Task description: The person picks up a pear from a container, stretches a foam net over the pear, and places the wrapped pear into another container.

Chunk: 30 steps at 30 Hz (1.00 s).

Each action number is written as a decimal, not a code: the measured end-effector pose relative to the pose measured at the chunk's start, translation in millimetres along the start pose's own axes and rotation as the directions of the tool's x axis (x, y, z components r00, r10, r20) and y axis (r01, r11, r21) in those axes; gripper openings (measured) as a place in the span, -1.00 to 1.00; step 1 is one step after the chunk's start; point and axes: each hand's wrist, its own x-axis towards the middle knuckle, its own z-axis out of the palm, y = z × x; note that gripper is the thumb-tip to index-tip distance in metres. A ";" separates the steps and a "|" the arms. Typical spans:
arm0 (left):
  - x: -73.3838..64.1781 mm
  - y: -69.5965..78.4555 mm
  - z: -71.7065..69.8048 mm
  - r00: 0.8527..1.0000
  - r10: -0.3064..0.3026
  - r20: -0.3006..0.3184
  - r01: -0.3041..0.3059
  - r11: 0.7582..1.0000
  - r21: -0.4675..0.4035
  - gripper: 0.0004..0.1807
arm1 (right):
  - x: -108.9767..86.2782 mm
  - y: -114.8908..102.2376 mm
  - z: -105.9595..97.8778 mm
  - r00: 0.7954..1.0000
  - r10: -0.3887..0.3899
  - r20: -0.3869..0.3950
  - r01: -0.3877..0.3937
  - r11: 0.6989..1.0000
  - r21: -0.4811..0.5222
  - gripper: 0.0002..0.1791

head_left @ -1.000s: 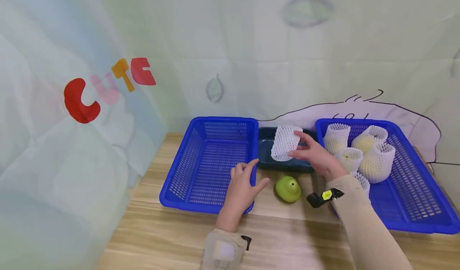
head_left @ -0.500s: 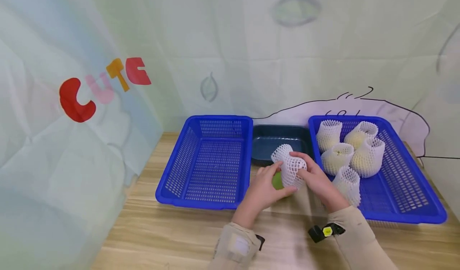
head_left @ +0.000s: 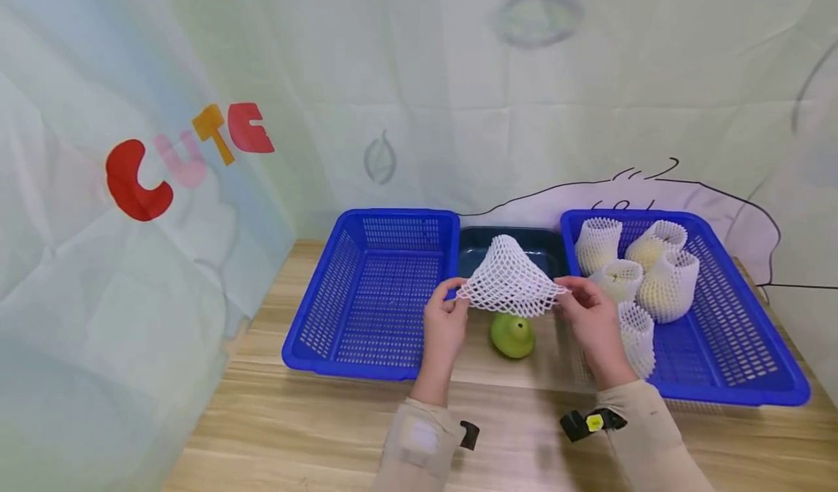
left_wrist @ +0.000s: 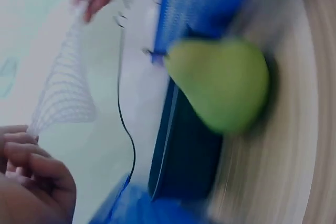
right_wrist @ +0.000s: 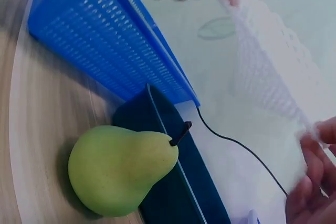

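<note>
A white foam net sleeve point(head_left: 511, 281) is stretched wide between both hands, its narrow end pointing away. My left hand point(head_left: 447, 326) pinches the left corner of its open edge between thumb and fingers. At the opposite corner my right hand point(head_left: 594, 326) pinches the same edge. Below the net, a green pear point(head_left: 513, 338) stands on the wooden table with its stem up. In the right wrist view the whole pear point(right_wrist: 123, 169) shows, with a dark stem, apart from both hands.
A blue basket point(head_left: 292, 346) with nothing in it stands left. Another blue basket point(head_left: 753, 397) at right holds several net-wrapped pears point(head_left: 669, 288). Between them, behind the pear, sits a dark green tray point(head_left: 550, 241). A printed cloth point(head_left: 419, 113) hangs behind.
The right hand brought the net sleeve from over the tray toward the pear. The left hand came to it, and both hands then spread its opening wide and raised it off the pear.
</note>
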 end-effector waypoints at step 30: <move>-12.6 -34.4 50.4 0.942 -0.330 0.056 0.315 0.819 -0.480 -0.64 | -11.8 26.1 29.4 0.974 0.204 0.097 -0.212 0.684 0.698 -0.72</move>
